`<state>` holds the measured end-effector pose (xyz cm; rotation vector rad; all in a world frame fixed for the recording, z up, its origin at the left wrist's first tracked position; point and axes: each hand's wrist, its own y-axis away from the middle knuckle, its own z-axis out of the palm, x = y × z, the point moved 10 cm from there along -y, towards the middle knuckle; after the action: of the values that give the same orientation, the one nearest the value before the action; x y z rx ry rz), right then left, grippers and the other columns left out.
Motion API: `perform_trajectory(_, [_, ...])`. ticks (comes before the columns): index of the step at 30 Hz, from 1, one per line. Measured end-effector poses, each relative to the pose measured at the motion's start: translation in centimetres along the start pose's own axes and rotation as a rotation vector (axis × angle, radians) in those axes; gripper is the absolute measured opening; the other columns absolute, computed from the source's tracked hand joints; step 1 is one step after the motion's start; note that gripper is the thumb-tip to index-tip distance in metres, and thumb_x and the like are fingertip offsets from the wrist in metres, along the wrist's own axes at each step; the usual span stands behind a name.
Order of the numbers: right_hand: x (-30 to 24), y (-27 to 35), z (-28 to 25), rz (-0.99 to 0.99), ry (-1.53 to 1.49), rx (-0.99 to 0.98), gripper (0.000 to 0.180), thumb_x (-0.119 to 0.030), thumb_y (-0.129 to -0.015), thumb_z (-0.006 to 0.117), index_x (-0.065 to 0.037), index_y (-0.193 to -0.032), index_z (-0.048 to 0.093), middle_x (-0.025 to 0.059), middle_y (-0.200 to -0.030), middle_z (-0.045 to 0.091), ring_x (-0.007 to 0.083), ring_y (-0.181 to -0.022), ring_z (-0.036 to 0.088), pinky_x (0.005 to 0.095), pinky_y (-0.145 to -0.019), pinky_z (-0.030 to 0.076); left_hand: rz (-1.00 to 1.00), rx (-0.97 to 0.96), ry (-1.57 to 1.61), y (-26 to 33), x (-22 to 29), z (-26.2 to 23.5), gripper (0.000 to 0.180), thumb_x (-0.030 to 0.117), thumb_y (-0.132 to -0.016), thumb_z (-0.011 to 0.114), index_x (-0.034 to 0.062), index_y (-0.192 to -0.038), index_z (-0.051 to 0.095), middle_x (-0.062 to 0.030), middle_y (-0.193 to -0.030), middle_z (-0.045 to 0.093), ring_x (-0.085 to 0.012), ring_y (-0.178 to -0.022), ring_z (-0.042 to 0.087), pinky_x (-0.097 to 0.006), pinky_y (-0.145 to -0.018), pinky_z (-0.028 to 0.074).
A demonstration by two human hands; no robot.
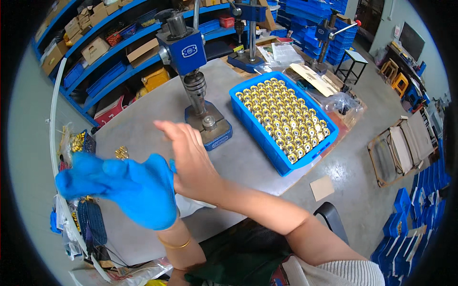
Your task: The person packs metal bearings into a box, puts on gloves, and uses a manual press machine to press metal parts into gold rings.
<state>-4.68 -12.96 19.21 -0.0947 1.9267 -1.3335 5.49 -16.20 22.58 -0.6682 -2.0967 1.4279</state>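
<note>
My left hand (121, 188) wears a blue glove and stretches to the left above the grey tabletop. Motion blurs its fingers, so their grip is unclear. My right hand (193, 159) is bare and crosses over beside the glove's cuff, its visible fingers stretched out and its thumb mostly hidden. A small bit of blue shows at its palm side; I cannot make out whether it belongs to the glove. Beyond my hands stands a blue bench press (188, 52) with a round metal piece (209, 122) on its base. Under my wrists lies something white (191, 205), partly covered.
A blue crate (260, 138) holds rows of brass-coloured round parts (281, 114) on the right. Several small brass pieces (122, 152) lie on the table (143, 124) left of the press. Blue shelves (129, 74) with boxes line the back; a chair back (331, 219) is at lower right.
</note>
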Motion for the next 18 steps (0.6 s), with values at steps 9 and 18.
perform_trajectory(9, [2.7, 8.9, 7.8, 0.105, -0.326, -0.496, 0.048, -0.012, -0.074, 0.066, 0.001, -0.118, 0.052, 0.0228, -0.108, 0.055, 0.0418, -0.101, 0.052, 0.0483, -0.088, 0.041, -0.849, -0.251, 1.852, 2.6, -2.8, 9.3, 0.057, 0.035, -0.101, 0.034, 0.0091, -0.151, 0.028, -0.0133, -0.156, 0.028, -0.0296, -0.143, 0.027, -0.048, -0.115, 0.024])
perform_trajectory(18, [3.8, 6.6, 4.5, 0.268, -0.241, -0.241, 0.033, 0.007, -0.079, 0.057, -0.002, -0.111, 0.053, 0.0136, -0.094, 0.059, 0.0284, -0.087, 0.058, 0.0376, -0.077, 0.048, -1.212, -0.528, 1.841, 9.7, -4.2, 15.5, 0.064, 0.050, -0.099, 0.032, 0.0150, -0.152, 0.027, -0.0092, -0.157, 0.028, -0.0282, -0.145, 0.021, -0.053, -0.116, 0.017])
